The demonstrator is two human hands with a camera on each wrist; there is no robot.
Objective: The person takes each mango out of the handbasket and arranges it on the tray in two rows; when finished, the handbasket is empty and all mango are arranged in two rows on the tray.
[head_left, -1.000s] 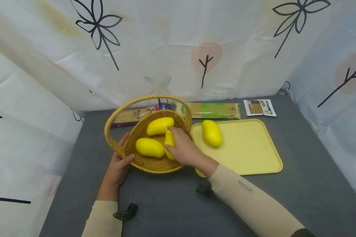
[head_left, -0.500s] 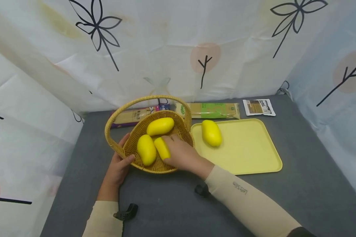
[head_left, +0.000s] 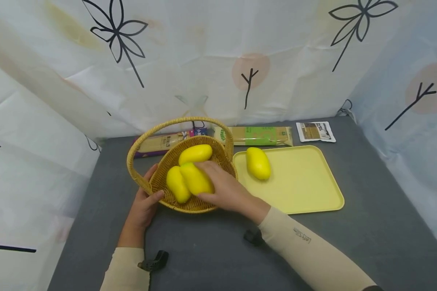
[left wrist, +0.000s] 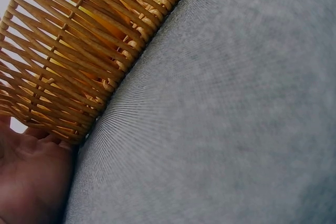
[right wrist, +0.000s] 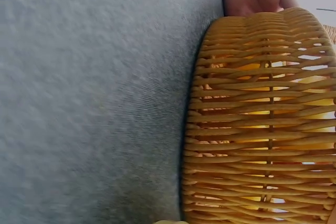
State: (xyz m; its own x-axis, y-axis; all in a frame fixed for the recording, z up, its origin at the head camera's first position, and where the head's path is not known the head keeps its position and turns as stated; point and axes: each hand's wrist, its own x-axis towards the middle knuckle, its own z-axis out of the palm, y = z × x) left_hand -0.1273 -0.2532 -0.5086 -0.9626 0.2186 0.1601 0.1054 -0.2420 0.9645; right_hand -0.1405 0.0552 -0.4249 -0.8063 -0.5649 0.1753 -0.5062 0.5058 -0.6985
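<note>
A wicker basket (head_left: 225,165) with an arched handle stands on the table. My left hand (head_left: 145,206) grips its left side, thumb over the rim; in the left wrist view that hand (left wrist: 34,174) lies against the woven wall. Inside the basket, my right hand (head_left: 227,188) holds a yellow mango (head_left: 196,180) between thumb and fingers. This mango leans against a second mango (head_left: 177,185) on its left. Behind them lies a third mango (head_left: 195,154). Another mango (head_left: 258,163) rests on the yellow tray (head_left: 305,182) to the right. The right fingertips are partly hidden behind the held mango.
At the back of the table lie a purple-edged noodle packet (head_left: 156,144), partly behind the basket, and a green-labelled noodle packet (head_left: 263,136). A small white sachet (head_left: 315,131) lies behind the tray. Patterned curtains (head_left: 203,60) enclose the table (head_left: 203,250).
The left mango in the basket has turned from lying sideways to nearly upright. My right hand has shifted its mango left and turned it beside that one. The left hand stays on the basket.
</note>
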